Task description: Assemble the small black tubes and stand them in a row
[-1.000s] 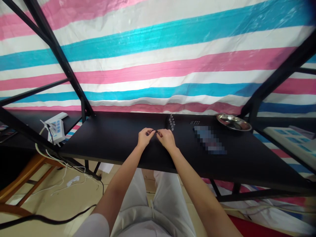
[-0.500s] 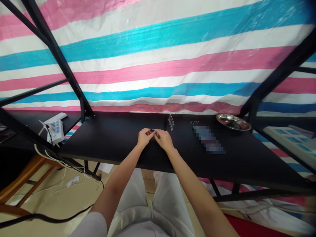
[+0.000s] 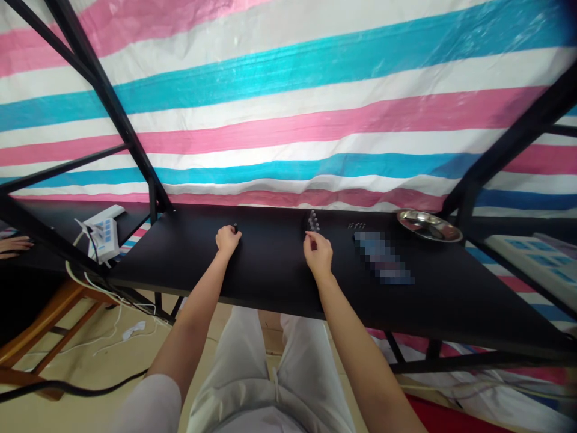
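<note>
My left hand [image 3: 228, 240] rests on the black table [image 3: 270, 264] to the left, fingers curled round a small dark piece [image 3: 235, 227] that sticks up above the knuckles. My right hand [image 3: 318, 253] is to the right, its fingers pinched together just below a cluster of small clear vials [image 3: 312, 221]. What the right fingers pinch, if anything, is too small to make out. The two hands are well apart.
A row of tiny dark parts [image 3: 356, 225] lies right of the vials, beside a blurred flat object [image 3: 383, 258]. A metal dish [image 3: 428, 224] stands at the back right. A white power strip [image 3: 103, 231] with cables sits far left, where another person's hand [image 3: 15, 245] shows.
My hands were joined at the table's middle, working a small piece between them. They have separated: the left went left and back with the dark piece, the right went toward the vials.
</note>
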Tool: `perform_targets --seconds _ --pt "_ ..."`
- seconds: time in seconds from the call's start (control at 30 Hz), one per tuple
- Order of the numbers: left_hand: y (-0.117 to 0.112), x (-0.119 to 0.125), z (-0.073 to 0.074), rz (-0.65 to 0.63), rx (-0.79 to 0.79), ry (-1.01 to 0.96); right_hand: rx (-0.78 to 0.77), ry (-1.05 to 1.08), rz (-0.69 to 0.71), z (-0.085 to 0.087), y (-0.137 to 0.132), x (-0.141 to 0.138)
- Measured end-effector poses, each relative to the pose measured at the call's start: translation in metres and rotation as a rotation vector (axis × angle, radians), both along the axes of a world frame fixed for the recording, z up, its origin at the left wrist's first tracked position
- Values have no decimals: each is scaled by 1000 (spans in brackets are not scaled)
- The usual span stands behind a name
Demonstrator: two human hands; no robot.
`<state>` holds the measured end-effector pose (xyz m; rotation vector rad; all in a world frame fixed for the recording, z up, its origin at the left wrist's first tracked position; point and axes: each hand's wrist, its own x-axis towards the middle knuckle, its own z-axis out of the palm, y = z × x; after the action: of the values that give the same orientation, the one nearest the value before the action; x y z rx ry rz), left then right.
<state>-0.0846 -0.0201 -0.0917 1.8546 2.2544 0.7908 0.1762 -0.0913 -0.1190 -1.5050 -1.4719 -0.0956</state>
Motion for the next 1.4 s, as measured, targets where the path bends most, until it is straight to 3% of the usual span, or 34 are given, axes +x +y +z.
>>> perform_targets --seconds 0.2,0.33,0.5,0.57,0.63,0.73,0.83,1.1,1.4 --pt "-2 -1 0 5 1 0 13 67 -205 3 -1 19" --pt "-4 -3 1 3 -4 -3 -132 67 -332 2 -2 24" --pt "-19 7 5 84 232 -41 -339 24 -374 -1 -2 23" --pt "-28 21 7 12 363 -75 -387 1 -362 -3 -1 22" --pt "-38 42 8 -209 427 -78 -415 -23 -343 -4 0 21" --pt "-53 80 7 -590 401 -1 -419 -48 -319 -6 2 22" --pt "-61 114 3 -792 325 88 -424 -67 -305 -8 4 22" --pt "-43 159 -6 -751 264 252 -462 -100 -308 -3 3 21" --pt "-23 161 -3 -751 261 285 -415 -117 -323 -5 7 20"
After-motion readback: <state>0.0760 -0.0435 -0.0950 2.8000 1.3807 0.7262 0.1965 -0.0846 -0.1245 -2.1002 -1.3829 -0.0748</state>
